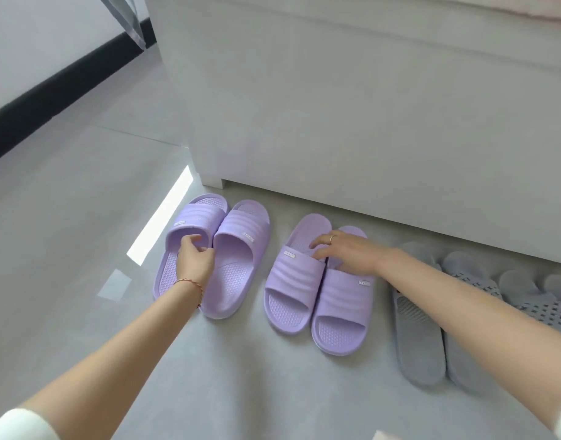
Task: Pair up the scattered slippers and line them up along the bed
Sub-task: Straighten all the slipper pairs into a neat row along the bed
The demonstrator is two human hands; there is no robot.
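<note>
Both arms outstretched, left hand [195, 258] in a curled grip, right hand [346, 250] palm-down.

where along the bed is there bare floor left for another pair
Bare floor lies left of the left purple pair, past the bed corner. A narrow strip separates it from the right purple pair. Rightward it is crowded: grey slippers sit packed to the frame edge.

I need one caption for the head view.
Two hands align purple slipper pairs beside the bed.
</note>
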